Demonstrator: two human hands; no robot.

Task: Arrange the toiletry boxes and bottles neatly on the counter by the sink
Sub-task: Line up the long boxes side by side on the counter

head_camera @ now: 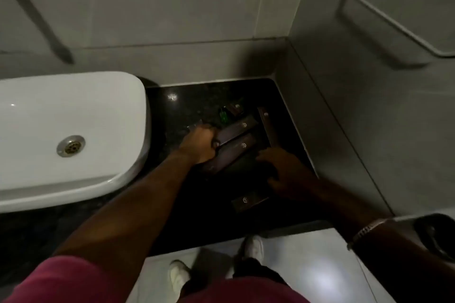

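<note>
A: On the dark counter [187, 106] right of the sink [73, 118]: left hand [200, 145] is curled tight around the near end of two long brown boxes [236, 140] lying side by side. Right hand [283, 170] rests flat beside them, fingers spread, holding nothing.

B: Other items?

A: A third box [266, 128] lies near the wall, a fourth box [248, 202] close to the front edge, and a small green bottle [224, 115] stands or lies behind; too dim to tell which.

B: Risks?

A: Judgement only. Gripping two boxes from one end, the far ends may fan apart or swing into the bottle and knock it toward the sink. The front box sits under the right forearm's path; a careless sweep could push it off the counter. Low light hides edges, so alignment may come out crooked.
</note>
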